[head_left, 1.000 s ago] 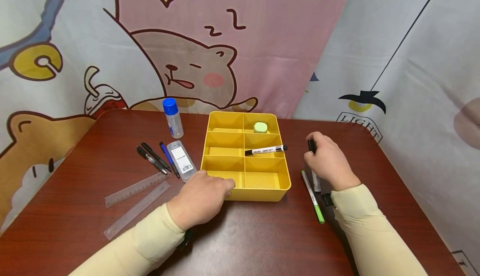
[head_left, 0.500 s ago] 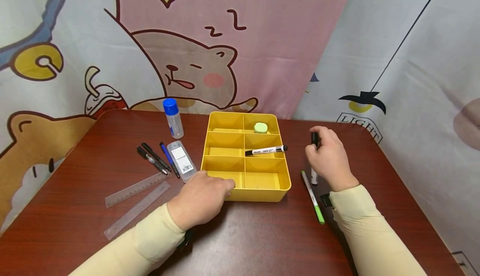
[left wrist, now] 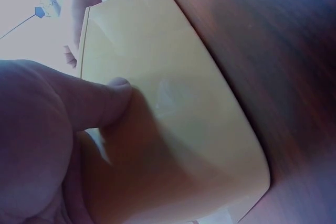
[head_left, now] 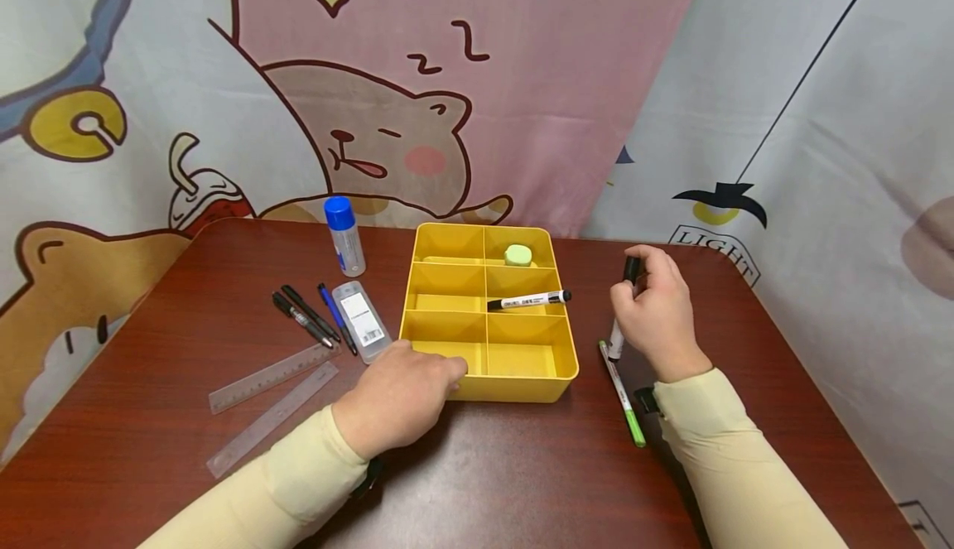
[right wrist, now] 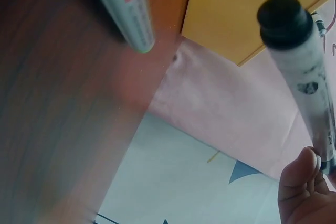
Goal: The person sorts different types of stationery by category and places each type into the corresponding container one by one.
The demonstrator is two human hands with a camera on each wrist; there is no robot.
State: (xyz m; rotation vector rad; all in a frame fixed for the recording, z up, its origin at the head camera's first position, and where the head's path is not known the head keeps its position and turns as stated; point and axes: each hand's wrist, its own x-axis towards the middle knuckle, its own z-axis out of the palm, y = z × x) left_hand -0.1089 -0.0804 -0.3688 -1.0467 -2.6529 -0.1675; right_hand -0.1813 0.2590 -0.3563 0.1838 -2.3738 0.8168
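Observation:
My left hand (head_left: 398,396) grips the near-left corner of a yellow compartment box (head_left: 514,389). In the left wrist view the thumb presses the outer wall (left wrist: 173,72); the other fingers are mostly hidden. To the right of the box, my right hand (head_left: 659,313) pinches a whiteboard marker (head_left: 617,340) by its black-capped end, thumb against it. The right wrist view shows this marker (right wrist: 307,85) tilted and raised off the table. Just below it on the table lies a green-ended pen (head_left: 622,396). Another whiteboard marker (head_left: 529,300) lies across the box's middle-right compartment.
A pale green item (head_left: 517,255) sits in the back-right compartment. Left of the box are a blue-capped bottle (head_left: 345,238), a clear case (head_left: 361,320), a blue pen (head_left: 337,317), black pens (head_left: 301,317) and two clear rulers (head_left: 272,418). A patterned curtain (head_left: 566,77) hangs behind the table.
The right hand has lifted the marker off the table, slightly up and away, and its lower end has swung left toward the green-ended pen. The left hand and box stay put.

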